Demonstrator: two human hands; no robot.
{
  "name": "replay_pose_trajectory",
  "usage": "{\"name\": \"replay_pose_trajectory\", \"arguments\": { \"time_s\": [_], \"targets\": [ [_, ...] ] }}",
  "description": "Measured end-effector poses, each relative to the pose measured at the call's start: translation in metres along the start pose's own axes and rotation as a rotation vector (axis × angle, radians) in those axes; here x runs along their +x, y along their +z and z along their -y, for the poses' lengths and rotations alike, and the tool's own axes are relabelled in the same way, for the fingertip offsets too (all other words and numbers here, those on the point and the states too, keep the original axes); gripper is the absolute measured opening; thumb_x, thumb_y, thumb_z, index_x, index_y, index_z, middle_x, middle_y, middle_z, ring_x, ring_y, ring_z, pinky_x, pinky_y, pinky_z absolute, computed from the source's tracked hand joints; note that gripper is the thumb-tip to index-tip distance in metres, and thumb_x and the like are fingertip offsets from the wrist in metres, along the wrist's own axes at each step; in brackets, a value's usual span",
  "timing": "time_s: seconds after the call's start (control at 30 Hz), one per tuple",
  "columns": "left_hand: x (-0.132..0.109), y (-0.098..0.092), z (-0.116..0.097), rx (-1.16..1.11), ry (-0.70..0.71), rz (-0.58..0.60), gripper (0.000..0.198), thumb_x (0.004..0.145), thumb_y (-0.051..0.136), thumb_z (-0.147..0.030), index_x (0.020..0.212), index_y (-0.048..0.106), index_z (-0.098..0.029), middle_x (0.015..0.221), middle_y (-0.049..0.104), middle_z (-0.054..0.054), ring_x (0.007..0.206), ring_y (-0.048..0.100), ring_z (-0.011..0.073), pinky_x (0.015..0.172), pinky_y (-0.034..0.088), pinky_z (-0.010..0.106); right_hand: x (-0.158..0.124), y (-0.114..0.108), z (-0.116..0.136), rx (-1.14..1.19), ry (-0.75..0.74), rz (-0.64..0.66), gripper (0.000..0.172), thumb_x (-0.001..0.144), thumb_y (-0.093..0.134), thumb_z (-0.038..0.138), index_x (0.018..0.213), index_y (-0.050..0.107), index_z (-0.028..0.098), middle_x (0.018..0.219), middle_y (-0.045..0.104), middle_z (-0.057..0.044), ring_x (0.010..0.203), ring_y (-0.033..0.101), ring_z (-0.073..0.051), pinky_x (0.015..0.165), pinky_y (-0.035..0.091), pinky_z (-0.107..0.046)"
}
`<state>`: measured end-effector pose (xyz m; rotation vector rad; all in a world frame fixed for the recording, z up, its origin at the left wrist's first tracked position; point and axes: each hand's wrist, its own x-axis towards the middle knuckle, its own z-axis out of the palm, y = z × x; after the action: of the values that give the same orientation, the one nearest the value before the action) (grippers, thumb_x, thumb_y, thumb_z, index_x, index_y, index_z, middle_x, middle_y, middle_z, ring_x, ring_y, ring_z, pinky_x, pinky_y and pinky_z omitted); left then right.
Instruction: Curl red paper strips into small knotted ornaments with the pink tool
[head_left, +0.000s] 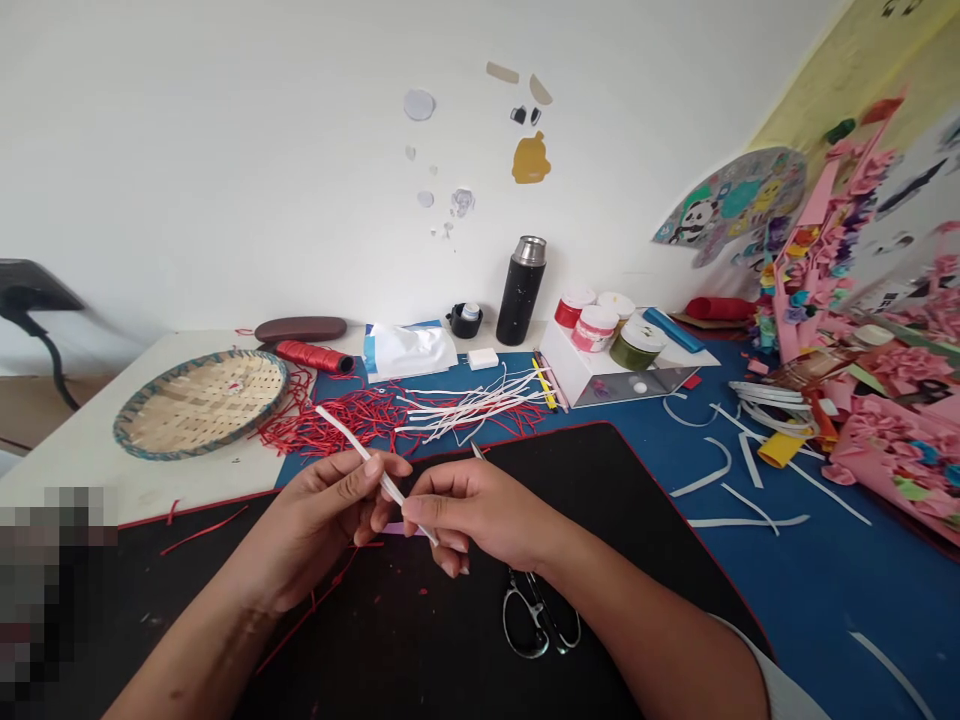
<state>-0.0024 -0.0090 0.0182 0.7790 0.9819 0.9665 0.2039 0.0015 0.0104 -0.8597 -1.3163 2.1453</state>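
Note:
A thin white strip [345, 430] runs slantwise between my two hands above the black mat [600, 500]. My left hand [326, 505] pinches it near the middle between thumb and forefinger. Closer to its lower end, my right hand [469, 510] grips the same strip, and the tip pokes out below the fingers. Under my right wrist lies a pair of scissors [536, 615], its blades mostly hidden by the hand. A red cord [322, 605] and a small purple piece [409, 529] rest on the mat beneath my hands.
Beyond the mat lie a heap of red cords [337, 415], several white strips [465, 405] and a red thread spool [315, 357]. A woven basket [202, 400] stands left. Behind are a black thermos [522, 290] and paint jars [637, 342]; pink paper flowers [900, 440] fill the right.

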Motion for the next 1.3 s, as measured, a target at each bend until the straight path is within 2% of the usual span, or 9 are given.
{"name": "replay_pose_trajectory", "arguments": {
  "time_s": [0.07,0.2,0.37,0.57,0.7,0.87,1.13,1.3],
  "targets": [
    [0.0003,-0.0011,-0.0010,0.090,-0.003,-0.026,0.048,0.062,0.100,-0.061,0.081,0.090,-0.018,0.054,0.070,0.005,0.047,0.056,0.0128,0.044,0.042,0.021,0.0000,0.0003,-0.0003,-0.041,0.001,-0.010,0.038,0.088,0.083,0.052,0.082,0.068,0.018,0.050,0.049,0.010,0.047,0.057,-0.010,0.048,0.043,-0.022],
    [0.0013,-0.0040,-0.0016,0.173,-0.007,-0.068,0.047,0.062,0.099,-0.062,0.080,0.091,-0.020,0.054,0.069,0.005,0.046,0.051,0.0113,0.045,0.043,0.022,-0.0004,0.0015,0.0003,-0.088,0.003,-0.034,0.034,0.091,0.081,0.049,0.081,0.067,0.019,0.050,0.049,0.010,0.047,0.056,-0.009,0.047,0.042,-0.021],
    [0.0016,-0.0079,-0.0012,0.164,-0.019,-0.072,0.046,0.061,0.101,-0.059,0.083,0.092,-0.019,0.057,0.072,0.006,0.049,0.055,0.0114,0.045,0.044,0.020,-0.0002,0.0020,0.0003,-0.090,-0.006,-0.038,0.030,0.095,0.076,0.041,0.079,0.064,0.019,0.051,0.050,0.010,0.046,0.056,-0.009,0.046,0.042,-0.020],
    [0.0011,-0.0076,-0.0011,0.144,0.013,-0.107,0.042,0.056,0.105,-0.054,0.077,0.090,-0.020,0.062,0.075,0.005,0.053,0.061,0.0122,0.047,0.048,0.019,0.0000,0.0026,0.0018,-0.109,0.003,-0.052,0.024,0.102,0.067,0.028,0.080,0.062,0.020,0.051,0.051,0.010,0.045,0.056,-0.009,0.046,0.043,-0.020],
    [0.0021,-0.0056,-0.0007,0.187,0.041,-0.117,0.044,0.058,0.104,-0.056,0.078,0.090,-0.020,0.066,0.079,0.007,0.058,0.069,0.0160,0.055,0.056,0.022,-0.0004,0.0042,0.0033,-0.122,0.015,-0.060,0.025,0.103,0.066,0.025,0.079,0.063,0.019,0.050,0.050,0.010,0.045,0.056,-0.008,0.046,0.043,-0.019],
    [0.0023,-0.0048,-0.0023,0.203,0.055,-0.137,0.046,0.056,0.105,-0.056,0.081,0.089,-0.020,0.064,0.079,0.006,0.058,0.069,0.0161,0.057,0.057,0.022,-0.0003,0.0036,0.0026,-0.134,0.033,-0.062,0.022,0.102,0.068,0.028,0.082,0.066,0.018,0.050,0.050,0.010,0.045,0.056,-0.008,0.046,0.043,-0.019],
    [0.0018,-0.0049,-0.0014,0.155,0.098,-0.191,0.049,0.050,0.109,-0.049,0.085,0.090,-0.020,0.061,0.074,0.002,0.050,0.061,0.0117,0.046,0.049,0.019,-0.0004,0.0005,-0.0004,-0.135,0.006,-0.038,0.024,0.099,0.074,0.038,0.085,0.070,0.018,0.051,0.051,0.009,0.047,0.057,-0.009,0.047,0.043,-0.019],
    [0.0013,-0.0052,-0.0008,0.120,0.100,-0.209,0.049,0.048,0.109,-0.047,0.085,0.090,-0.021,0.059,0.072,0.002,0.050,0.060,0.0110,0.045,0.047,0.018,-0.0005,0.0020,0.0009,-0.133,0.009,-0.049,0.021,0.102,0.069,0.031,0.085,0.069,0.018,0.050,0.050,0.010,0.046,0.056,-0.009,0.048,0.043,-0.019]
  ]
}}
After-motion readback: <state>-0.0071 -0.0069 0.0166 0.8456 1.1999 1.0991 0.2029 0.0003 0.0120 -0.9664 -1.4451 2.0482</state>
